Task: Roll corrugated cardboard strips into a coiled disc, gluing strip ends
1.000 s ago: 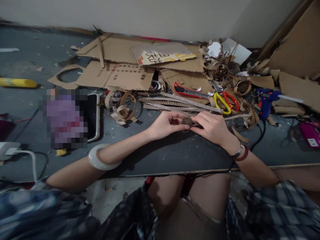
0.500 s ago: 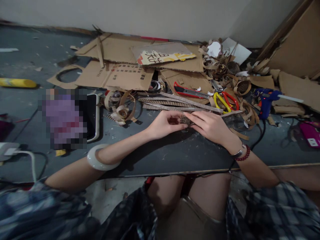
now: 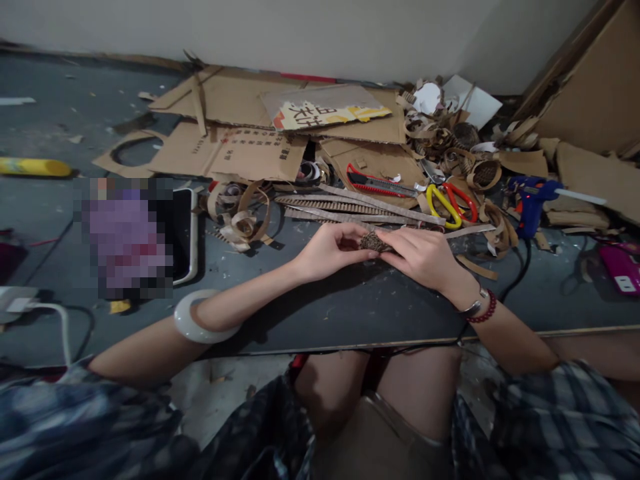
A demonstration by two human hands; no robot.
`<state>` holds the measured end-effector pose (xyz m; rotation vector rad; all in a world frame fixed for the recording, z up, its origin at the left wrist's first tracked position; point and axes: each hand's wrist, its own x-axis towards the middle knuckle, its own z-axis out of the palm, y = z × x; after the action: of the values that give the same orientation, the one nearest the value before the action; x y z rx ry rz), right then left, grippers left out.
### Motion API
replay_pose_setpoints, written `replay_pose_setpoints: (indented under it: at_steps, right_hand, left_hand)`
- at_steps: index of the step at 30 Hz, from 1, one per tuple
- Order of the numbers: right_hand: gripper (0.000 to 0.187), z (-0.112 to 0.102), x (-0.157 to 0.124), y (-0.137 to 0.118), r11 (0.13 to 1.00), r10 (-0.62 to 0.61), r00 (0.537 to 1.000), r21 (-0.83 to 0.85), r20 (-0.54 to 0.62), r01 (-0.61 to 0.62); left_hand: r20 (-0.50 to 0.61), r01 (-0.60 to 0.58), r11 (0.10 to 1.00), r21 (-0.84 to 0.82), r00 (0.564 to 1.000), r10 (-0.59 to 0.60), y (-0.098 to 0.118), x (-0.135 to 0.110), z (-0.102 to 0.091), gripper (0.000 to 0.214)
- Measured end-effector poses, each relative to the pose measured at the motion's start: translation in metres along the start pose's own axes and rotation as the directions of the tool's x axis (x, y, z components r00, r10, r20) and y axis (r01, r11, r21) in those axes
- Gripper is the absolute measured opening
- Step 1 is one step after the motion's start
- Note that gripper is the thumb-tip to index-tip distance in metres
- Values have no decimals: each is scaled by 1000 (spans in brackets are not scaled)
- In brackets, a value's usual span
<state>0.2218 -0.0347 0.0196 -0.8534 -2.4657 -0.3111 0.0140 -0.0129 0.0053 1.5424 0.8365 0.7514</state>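
Clamping a coiled cardboard roll (image 3: pixel 374 242) between left hand (image 3: pixel 330 252) and right hand (image 3: pixel 423 257) — grips together, roll half-hidden.

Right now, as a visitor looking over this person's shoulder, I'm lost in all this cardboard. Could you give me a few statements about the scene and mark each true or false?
The left hand and right hand both pinch a small rolled corrugated cardboard coil. True.

The pale bangle is on the right forearm. False: it is on the left forearm.

The scissors with yellow and red handles lie beyond the right hand. True.

The left hand grips the blue hot glue gun. False: the gun sits off to the right, untouched.
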Motion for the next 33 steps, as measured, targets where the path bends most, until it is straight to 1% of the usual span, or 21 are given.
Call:
replay_pose_setpoints:
  at_steps: [5, 8, 13, 17, 19, 22, 24, 28, 30, 33]
  right_hand:
    - [37, -1, 1, 0, 998, 46, 996, 28, 73, -48]
    - [38, 0, 0, 1, 999, 29, 996, 34, 90, -32]
    - [35, 2, -2, 3, 999, -12, 998, 48, 63, 9]
    - [29, 1, -2, 2, 998, -14, 1000, 60, 12, 13]
    - [25, 2, -1, 1, 998, -10, 1000, 60, -23, 12]
    - [20, 3, 0, -2, 998, 8, 999, 68, -47, -5]
    - [21, 3, 0, -4, 994, 41, 999, 103, -24, -38]
    - [37, -1, 1, -6, 954, 139, 989, 261, 56, -149]
    - [41, -3, 2, -5, 928, 168, 984, 327, 57, -178]
    - [35, -2, 2, -4, 920, 182, 983, 349, 22, -178]
  left_hand:
    - [-32, -6, 1000, 25, 999, 7, 1, 0, -1, 36]
    - [-28, -3, 999, 37, 1000, 4, 1, 0, -2, 34]
    - [-34, 20, 997, 69, 999, -18, 1, 1, -2, 33]
    - [2, 19, 1000, 0, 1000, -19, 0, 0, -1, 34]
    - [29, 7, 1000, -9, 1000, -7, 0, 0, 0, 35]
    - [35, -23, 997, 73, 999, 21, 1, 0, 0, 33]
    - [18, -46, 990, 132, 999, 44, 2, 0, -1, 31]
    - [-28, -71, 970, 231, 996, 79, 2, -1, -4, 29]
    - [-39, -86, 954, 286, 994, 101, 3, -2, -5, 29]
    - [-24, -114, 921, 373, 991, 132, 4, -3, -6, 29]
